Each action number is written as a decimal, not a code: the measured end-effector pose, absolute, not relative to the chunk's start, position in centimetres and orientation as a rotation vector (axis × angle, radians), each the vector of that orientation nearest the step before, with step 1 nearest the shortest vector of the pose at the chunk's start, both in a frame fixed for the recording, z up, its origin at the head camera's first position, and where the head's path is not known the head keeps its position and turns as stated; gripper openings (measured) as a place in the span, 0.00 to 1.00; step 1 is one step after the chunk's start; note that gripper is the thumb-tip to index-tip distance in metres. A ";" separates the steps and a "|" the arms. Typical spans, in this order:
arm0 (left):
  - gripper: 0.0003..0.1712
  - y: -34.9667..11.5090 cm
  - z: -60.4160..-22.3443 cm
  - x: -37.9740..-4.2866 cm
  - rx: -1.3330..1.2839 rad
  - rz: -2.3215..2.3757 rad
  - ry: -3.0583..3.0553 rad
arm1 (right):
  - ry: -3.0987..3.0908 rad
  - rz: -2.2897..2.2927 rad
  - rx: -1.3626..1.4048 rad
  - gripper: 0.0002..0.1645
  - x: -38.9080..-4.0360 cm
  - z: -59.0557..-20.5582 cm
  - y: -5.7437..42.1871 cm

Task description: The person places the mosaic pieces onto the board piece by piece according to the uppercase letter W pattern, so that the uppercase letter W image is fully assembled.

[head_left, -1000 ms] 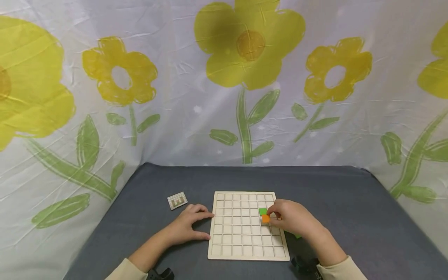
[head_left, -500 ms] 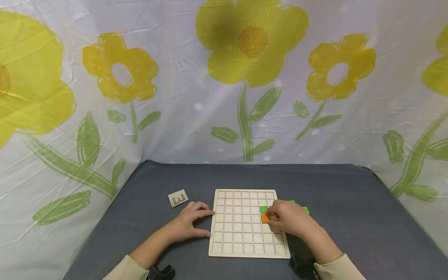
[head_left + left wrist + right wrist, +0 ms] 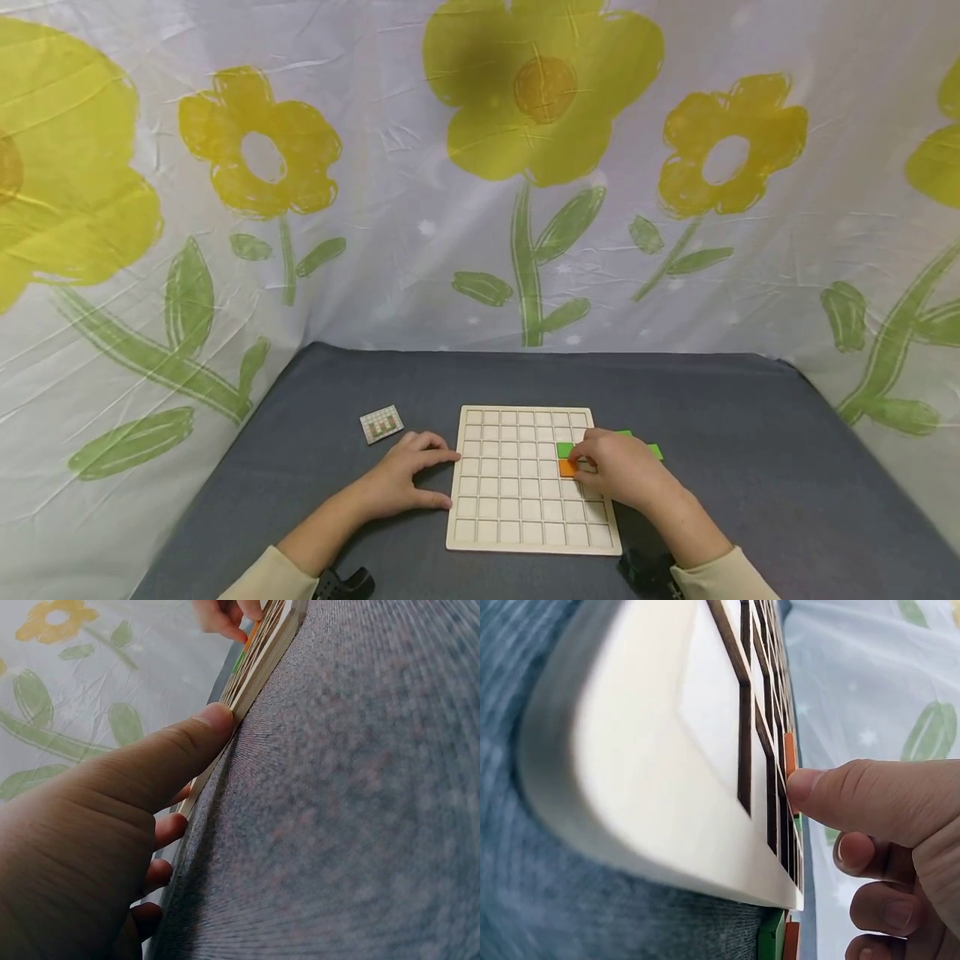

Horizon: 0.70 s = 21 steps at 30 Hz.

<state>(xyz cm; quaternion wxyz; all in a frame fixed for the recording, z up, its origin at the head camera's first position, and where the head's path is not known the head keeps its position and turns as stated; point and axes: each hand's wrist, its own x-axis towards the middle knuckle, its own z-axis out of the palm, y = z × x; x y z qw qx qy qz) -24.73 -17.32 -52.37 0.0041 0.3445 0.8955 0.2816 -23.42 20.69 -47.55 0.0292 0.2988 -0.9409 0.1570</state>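
Observation:
A pale wooden board (image 3: 510,508) with a grid of square cells lies on the dark cloth. My right hand (image 3: 626,471) pinches an orange square tile (image 3: 567,468) with thumb and index finger, low over the board's right side. Seen from the right wrist, the thumb (image 3: 847,791) presses against that tile's edge. Directly behind the orange tile, a green tile (image 3: 564,449) occupies a cell. At the board's left edge my left hand (image 3: 401,479) rests, thumb and fingers spread; in the left wrist view its thumb tip (image 3: 215,716) touches the wooden rim.
More green tiles (image 3: 656,452) lie beyond the board's right edge, partly behind the right hand. The right wrist view shows a green tile (image 3: 769,935) and an orange one (image 3: 791,941) beside the board. A small patterned card (image 3: 381,424) lies left of the board.
The orange tile has settled slightly, more in line with its cell, in the right hand's pinch. Green tiles right of the board have come into sight. The left hand stays put.

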 end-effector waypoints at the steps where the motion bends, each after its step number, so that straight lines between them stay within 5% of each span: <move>1: 0.38 -17.3 -52.4 -24.7 1.079 0.884 2.803 | -2.903 0.481 0.925 0.07 -23.4 -47.6 20.7; 21: 0.38 -17.3 -52.5 -24.7 1.086 0.890 2.817 | -2.993 0.706 0.568 0.13 -24.5 -44.5 26.5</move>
